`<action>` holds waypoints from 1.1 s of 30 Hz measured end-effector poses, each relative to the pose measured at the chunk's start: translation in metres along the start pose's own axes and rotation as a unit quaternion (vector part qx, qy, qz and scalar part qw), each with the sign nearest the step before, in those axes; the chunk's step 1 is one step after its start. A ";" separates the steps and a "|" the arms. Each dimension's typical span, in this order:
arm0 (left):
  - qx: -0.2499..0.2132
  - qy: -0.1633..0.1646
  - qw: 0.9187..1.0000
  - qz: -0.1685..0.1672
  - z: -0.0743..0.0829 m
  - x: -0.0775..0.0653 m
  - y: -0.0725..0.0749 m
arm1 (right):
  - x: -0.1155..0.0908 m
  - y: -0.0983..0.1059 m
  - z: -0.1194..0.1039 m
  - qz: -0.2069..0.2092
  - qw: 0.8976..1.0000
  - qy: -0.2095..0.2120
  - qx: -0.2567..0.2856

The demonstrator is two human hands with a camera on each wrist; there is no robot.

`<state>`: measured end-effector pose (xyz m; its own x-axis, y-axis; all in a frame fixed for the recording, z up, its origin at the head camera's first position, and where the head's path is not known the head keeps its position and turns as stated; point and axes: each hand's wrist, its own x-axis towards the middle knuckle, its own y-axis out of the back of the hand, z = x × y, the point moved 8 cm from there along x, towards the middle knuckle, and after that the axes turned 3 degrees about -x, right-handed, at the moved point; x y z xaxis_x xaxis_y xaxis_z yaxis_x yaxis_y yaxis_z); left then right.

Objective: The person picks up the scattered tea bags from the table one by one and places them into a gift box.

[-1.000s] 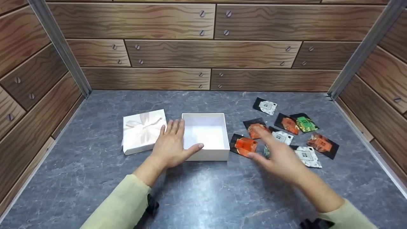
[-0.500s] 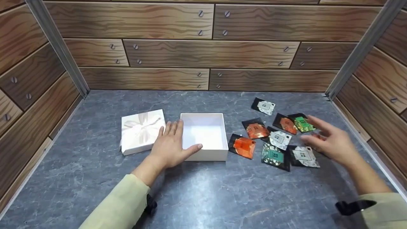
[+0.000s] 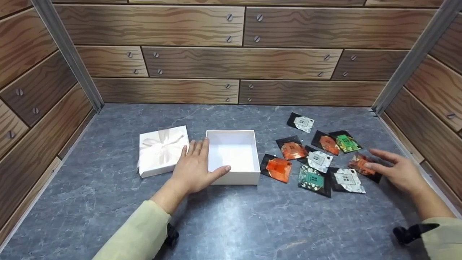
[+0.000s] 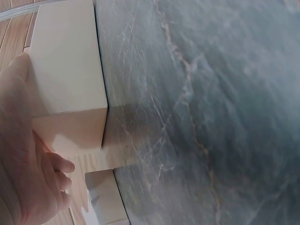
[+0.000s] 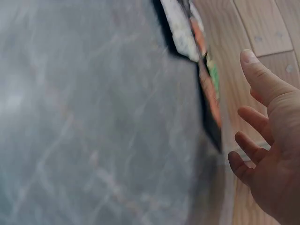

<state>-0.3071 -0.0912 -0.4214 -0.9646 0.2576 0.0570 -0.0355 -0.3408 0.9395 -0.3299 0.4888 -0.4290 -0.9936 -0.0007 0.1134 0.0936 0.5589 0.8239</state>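
My left hand (image 3: 195, 168) lies with straight fingers along the left side of a white, lidless gift box (image 3: 238, 178), its thumb over the front rim. In the left wrist view, that hand (image 4: 28, 173) is right at the box's side wall (image 4: 65, 61). To the right, my right hand (image 3: 402, 171) hovers at an orange-and-black sachet (image 3: 359, 164), thumb and forefinger spread and partly covering it. The right wrist view has the hand (image 5: 276, 136) with fingers apart and nothing between them, beside the flat sachet (image 5: 209, 96).
A white box lid (image 3: 157, 160) with a ribbon bow lies left of the box. Several flat sachets lie spread to its right, among them a teal one (image 3: 314, 179), a green one (image 3: 345, 141) and a white one (image 3: 303, 122) farther back. Wood-patterned panels (image 3: 238, 61) enclose the table.
My right hand has swept rightward over the sachets to the orange one at the far right, then drawn slightly right and down. The left hand and the box have stayed put.
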 end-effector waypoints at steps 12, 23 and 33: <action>0.001 0.007 1.000 -0.002 -0.003 -0.002 -0.002 | -0.001 -0.015 0.024 -0.051 0.994 -0.004 0.095; -0.002 0.009 1.000 0.002 -0.001 -0.001 0.001 | -0.003 -0.015 0.021 -0.042 0.997 0.013 0.061; -0.006 0.008 1.000 0.002 -0.002 -0.001 -0.001 | -0.002 -0.023 0.020 -0.061 0.997 0.009 0.052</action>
<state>-0.3066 -0.0934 -0.4234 -0.9689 0.2412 0.0554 -0.0341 -0.3520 0.9354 -0.3314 0.4926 -0.4591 -0.9958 -0.0874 0.0260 -0.0357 0.6365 0.7704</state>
